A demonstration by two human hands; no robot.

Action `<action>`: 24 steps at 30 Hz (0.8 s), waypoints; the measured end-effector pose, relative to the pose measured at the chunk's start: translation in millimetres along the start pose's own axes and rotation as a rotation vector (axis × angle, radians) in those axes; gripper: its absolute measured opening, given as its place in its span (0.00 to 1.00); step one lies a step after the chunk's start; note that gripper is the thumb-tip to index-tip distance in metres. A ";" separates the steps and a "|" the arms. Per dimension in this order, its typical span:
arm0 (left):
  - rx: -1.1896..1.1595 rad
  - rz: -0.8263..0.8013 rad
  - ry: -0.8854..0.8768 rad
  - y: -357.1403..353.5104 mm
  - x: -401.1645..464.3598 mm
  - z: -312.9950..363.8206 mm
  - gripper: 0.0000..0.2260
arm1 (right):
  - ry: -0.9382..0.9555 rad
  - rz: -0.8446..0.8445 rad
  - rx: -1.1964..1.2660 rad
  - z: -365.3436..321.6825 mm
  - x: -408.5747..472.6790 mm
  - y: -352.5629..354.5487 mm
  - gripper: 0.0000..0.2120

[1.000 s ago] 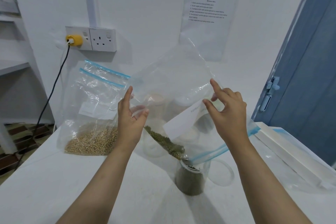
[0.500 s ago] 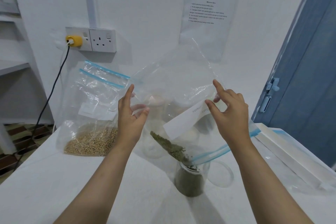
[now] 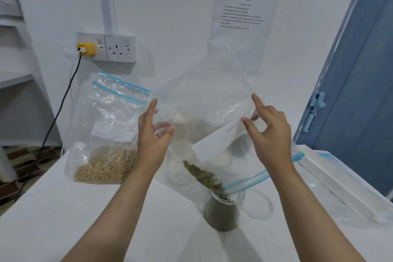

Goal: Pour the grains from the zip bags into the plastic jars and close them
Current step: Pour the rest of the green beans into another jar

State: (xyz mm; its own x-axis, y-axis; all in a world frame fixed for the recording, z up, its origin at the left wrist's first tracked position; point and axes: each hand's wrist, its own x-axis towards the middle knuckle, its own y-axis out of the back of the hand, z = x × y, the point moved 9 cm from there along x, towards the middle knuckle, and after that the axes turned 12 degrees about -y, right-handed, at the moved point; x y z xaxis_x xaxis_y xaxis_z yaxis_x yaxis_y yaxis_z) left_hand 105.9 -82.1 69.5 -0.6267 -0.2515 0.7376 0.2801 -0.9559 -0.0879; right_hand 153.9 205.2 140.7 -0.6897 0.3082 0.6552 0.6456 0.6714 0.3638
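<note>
I hold a clear zip bag (image 3: 204, 100) tilted mouth-down over a plastic jar (image 3: 221, 211) of green grains. My left hand (image 3: 152, 136) pinches the bag's left side and my right hand (image 3: 271, 132) pinches its right side near a white label. A small wedge of green grains (image 3: 202, 175) lies in the bag's lower corner at the blue zip, right above the jar's mouth. The jar's clear lid (image 3: 258, 204) lies on the table just right of it. Behind the held bag, blurred through the plastic, stand other jars (image 3: 180, 168).
A second zip bag (image 3: 106, 134) with tan grains stands at the left against the wall. A flat white box in plastic (image 3: 340, 178) lies at the right. A black cable (image 3: 61, 104) hangs from the wall socket. A blue door (image 3: 361, 91) is at the right.
The green grains have slid down the bag toward the jar, and fewer are left in the bag. Both hands have shifted slightly on the bag.
</note>
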 end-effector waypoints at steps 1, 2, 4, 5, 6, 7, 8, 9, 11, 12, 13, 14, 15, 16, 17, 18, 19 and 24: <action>-0.001 -0.001 0.001 -0.1 0.1 0.0 0.34 | -0.004 -0.005 0.002 0.2 -0.1 -0.3 0.26; -0.003 -0.001 0.004 -0.2 0.0 -0.3 0.34 | -0.005 -0.006 0.008 0.1 -0.4 -0.1 0.26; -0.008 -0.001 0.007 -0.2 -0.3 0.6 0.34 | -0.014 -0.007 0.018 1.1 -1.2 0.4 0.26; -0.010 -0.002 0.005 -0.4 -0.2 1.2 0.34 | -0.022 -0.008 0.020 1.7 -1.1 0.3 0.26; -0.011 -0.005 0.005 -0.5 -0.1 1.4 0.34 | -0.027 -0.007 0.021 2.1 -1.1 0.5 0.26; -0.015 -0.006 0.005 -0.7 -0.1 1.6 0.34 | -0.028 -0.005 0.021 2.2 -1.3 0.6 0.26; -0.018 -0.006 0.005 -0.7 0.1 1.8 0.34 | -0.028 -0.005 0.022 2.1 -1.5 0.5 0.26; -0.020 -0.007 0.005 -0.9 0.2 2.1 0.34 | -0.030 -0.006 0.022 2.2 -1.5 0.5 0.26; -0.018 -0.011 0.004 -0.9 0.7 2.2 0.34 | -0.035 -0.010 0.019 2.6 -1.2 0.9 0.26; -0.018 -0.012 0.003 -0.9 1.1 2.4 0.34 | -0.038 -0.009 0.012 3.1 -1.0 1.2 0.26; -0.018 -0.012 0.003 -1.2 1.5 2.8 0.34 | -0.042 -0.003 0.003 3.7 -0.8 2.0 0.26; -0.018 -0.013 0.003 -1.8 1.9 3.6 0.34 | -0.044 0.008 -0.004 4.2 -0.6 3.3 0.26; -0.015 -0.012 0.001 -2.3 2.4 4.6 0.34 | -0.043 0.021 -0.008 4.2 -0.8 4.6 0.26; -0.009 -0.010 -0.005 -2.5 3.0 5.8 0.34 | -0.042 0.026 -0.009 3.9 -1.2 5.0 0.26; -0.003 -0.006 -0.011 -2.6 3.6 6.9 0.34 | -0.043 0.023 -0.008 3.7 -1.5 4.7 0.27; 0.002 -0.004 -0.014 -2.7 4.1 7.3 0.34 | -0.044 0.018 -0.008 3.7 -1.6 4.0 0.27; 0.006 -0.006 -0.014 -2.8 4.4 7.5 0.34 | -0.045 0.019 -0.010 4.0 -1.8 3.8 0.27; 0.012 -0.013 -0.018 -3.4 6.4 7.8 0.34 | -0.045 0.044 -0.012 5.1 -3.0 5.0 0.26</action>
State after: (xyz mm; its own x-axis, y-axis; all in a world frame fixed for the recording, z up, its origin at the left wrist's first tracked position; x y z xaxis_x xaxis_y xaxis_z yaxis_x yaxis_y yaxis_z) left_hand 106.7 -79.3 79.8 -0.6172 -0.2361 0.7506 0.2810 -0.9572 -0.0700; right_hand 157.6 211.1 137.2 -0.6747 0.3674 0.6401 0.6793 0.6484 0.3438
